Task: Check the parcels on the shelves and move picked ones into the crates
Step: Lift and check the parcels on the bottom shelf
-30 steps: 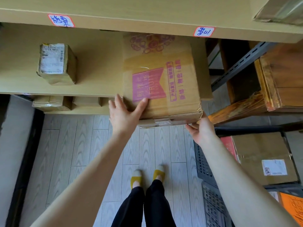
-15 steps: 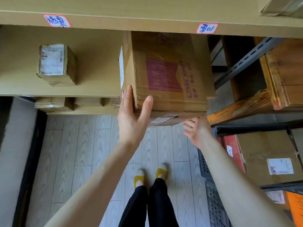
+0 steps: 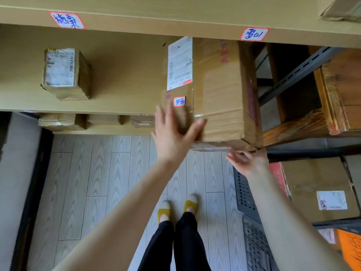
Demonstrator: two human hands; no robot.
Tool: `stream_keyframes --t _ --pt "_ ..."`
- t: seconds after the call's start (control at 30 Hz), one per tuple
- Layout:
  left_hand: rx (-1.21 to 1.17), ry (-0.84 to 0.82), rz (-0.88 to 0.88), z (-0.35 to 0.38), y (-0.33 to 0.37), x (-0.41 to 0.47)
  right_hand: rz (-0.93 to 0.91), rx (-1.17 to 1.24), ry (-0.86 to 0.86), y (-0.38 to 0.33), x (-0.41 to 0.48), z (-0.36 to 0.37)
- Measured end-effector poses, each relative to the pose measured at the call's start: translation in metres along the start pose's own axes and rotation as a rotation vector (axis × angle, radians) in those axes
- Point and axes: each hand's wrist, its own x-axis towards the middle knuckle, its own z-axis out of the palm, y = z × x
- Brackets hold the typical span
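A large brown cardboard box point(image 3: 220, 94) stands on its side at the right end of the wooden shelf point(image 3: 117, 79), its front end past the shelf edge. A white shipping label and a small red-edged sticker show on its left face. My left hand point(image 3: 173, 133) presses flat against the box's lower left corner, fingers straight, thumb across the front edge. My right hand point(image 3: 248, 161) is under the box's front bottom edge, fingers spread and straight, touching it from below. A dark plastic crate point(image 3: 244, 194) sits on the floor at the right.
A small taped parcel point(image 3: 64, 73) stands at the left of the same shelf. Several small boxes point(image 3: 103, 121) lie on the shelf below. A labelled carton point(image 3: 320, 190) fills the crate at right. An orange box point(image 3: 349, 249) is below it. Wooden crates point(image 3: 336, 90) stand behind a metal rack.
The large box has been turned on the shelf, so its labelled side now faces up-left instead of the pink printed face. Both hands shifted along its front end.
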Motion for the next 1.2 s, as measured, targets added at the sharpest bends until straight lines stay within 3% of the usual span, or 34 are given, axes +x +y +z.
stream_keyframes --t 0.1,0.2,0.3,0.4,0.57,0.7,0.93,1.2 --pt "-0.374 -0.07 -0.383 -0.007 -0.005 0.015 -0.166 -0.103 0.113 -0.008 0.006 -0.004" --pt "-0.438 -0.202 -0.495 -0.008 -0.011 0.016 -0.26 -0.192 0.102 -0.011 0.007 -0.004" --pt "-0.509 -0.209 -0.504 -0.006 -0.016 0.013 -0.257 -0.137 0.182 -0.01 0.012 -0.004" --pt "-0.59 -0.194 -0.522 -0.003 -0.015 0.009 -0.129 -0.218 0.173 -0.011 0.014 -0.005" --pt "-0.627 -0.172 -0.506 0.008 -0.002 0.018 0.051 -0.041 -0.032 -0.016 0.019 0.002" --pt "-0.547 -0.246 -0.359 0.035 0.024 0.037 0.093 0.11 -0.154 -0.025 0.026 0.017" --pt "-0.542 -0.197 -0.268 0.08 0.065 0.086 -0.008 0.112 -0.307 -0.074 0.047 0.048" --pt "-0.517 -0.185 -0.295 0.108 0.093 0.123 -0.07 -0.064 -0.262 -0.123 0.07 0.076"
